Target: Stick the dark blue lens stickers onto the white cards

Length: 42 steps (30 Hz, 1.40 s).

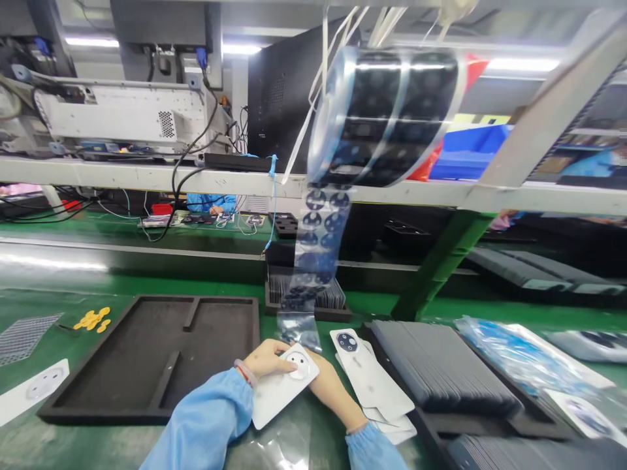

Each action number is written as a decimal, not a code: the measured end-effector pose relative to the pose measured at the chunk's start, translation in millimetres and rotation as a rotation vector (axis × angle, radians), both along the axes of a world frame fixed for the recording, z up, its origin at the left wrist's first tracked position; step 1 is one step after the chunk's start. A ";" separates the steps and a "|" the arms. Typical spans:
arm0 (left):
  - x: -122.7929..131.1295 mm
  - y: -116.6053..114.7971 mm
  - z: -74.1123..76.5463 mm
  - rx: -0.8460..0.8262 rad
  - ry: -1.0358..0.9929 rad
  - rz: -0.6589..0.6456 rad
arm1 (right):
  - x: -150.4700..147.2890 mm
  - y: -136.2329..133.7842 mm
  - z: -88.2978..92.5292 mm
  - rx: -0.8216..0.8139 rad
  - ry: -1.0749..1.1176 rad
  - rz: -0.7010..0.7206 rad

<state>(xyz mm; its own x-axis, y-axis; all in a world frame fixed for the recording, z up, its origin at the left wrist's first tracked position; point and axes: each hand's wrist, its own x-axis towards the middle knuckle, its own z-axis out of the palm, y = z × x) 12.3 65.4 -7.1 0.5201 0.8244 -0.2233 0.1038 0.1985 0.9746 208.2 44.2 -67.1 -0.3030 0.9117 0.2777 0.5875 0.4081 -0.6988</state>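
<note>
My left hand [267,360] grips a white phone back panel [279,396] by its upper edge, thumb resting by the round camera area. Behind the panel's right edge lies my right hand [327,382], its fingers mostly hidden under it. Just above the hands, a clear strip with dark round stickers [318,241] hangs down from a large roll [386,117]. To the right of my right hand, several white panels [377,378] lie in a loose stack, the top one with a dark camera ring.
An empty-looking black tray [122,365] lies at the left, near yellow pieces [93,319] and another white panel [36,390]. Racks of grey plates [441,362] stand at the right. A shelf rail [235,183] and green post [435,274] cross ahead; another person's blue sleeve shows beyond.
</note>
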 end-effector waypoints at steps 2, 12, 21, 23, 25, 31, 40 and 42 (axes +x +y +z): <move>-0.4 -2.4 1.4 0.022 -0.029 0.005 | 2.9 5.3 8.4 0.025 0.089 -0.009; -3.8 -14.3 15.8 0.150 -0.157 -0.067 | 1.9 10.2 44.3 -0.003 0.380 0.055; -2.7 -11.9 13.9 0.218 -0.197 -0.045 | -3.7 0.8 48.7 0.477 0.195 -0.174; -3.6 -12.0 14.1 0.163 -0.267 -0.025 | -6.0 -1.1 51.6 0.618 0.139 -0.163; -4.9 -12.8 15.0 0.064 -0.349 -0.017 | -8.6 -3.2 54.7 0.729 0.092 -0.158; -5.9 -16.0 28.3 0.005 -0.538 -0.021 | -9.7 -8.5 62.1 0.814 -0.032 -0.189; 0.4 -7.2 23.2 0.035 -0.451 0.472 | -18.0 -16.6 66.7 0.505 0.387 -0.247; 1.4 -7.8 20.2 0.083 -0.384 0.539 | -21.3 -18.3 68.9 0.335 0.604 -0.322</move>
<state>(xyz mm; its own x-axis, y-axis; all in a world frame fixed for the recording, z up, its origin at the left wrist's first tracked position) 13.7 57.6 13.1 0.0608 0.9977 -0.0292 -0.3467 0.0486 0.9367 186.9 25.9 1.8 0.2560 0.7671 0.5883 0.2682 0.5283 -0.8056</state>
